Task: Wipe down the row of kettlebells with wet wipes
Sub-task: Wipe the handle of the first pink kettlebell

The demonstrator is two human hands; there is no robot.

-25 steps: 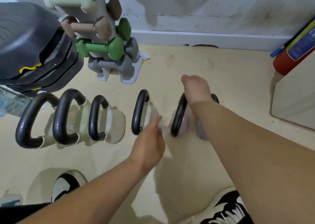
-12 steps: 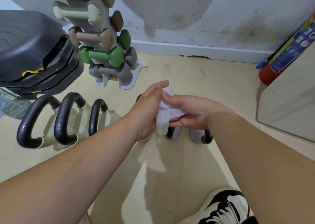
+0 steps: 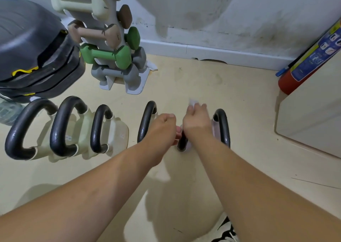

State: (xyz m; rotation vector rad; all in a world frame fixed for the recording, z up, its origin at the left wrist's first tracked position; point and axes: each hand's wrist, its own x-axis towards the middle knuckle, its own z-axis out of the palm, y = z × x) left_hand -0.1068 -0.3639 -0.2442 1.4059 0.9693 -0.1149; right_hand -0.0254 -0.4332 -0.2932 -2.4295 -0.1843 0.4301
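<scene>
Right now the right hand [image 3: 197,121] pinches the wet wipe [image 3: 192,101] over the fifth kettlebell [image 3: 182,143] on the floor, whose handle runs twelve to six directly beneath it. The left hand [image 3: 162,129], curled at its nine o'clock, may steady that handle; I cannot tell. The last kettlebell [image 3: 222,125] sits at three o'clock.

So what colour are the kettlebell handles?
The kettlebell handles are black, clearest in the head view.

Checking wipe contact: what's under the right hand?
The wet wipe peeks out beyond the right hand; the black kettlebell handle emerges below the wrist. Handle top and contact are covered.
</scene>
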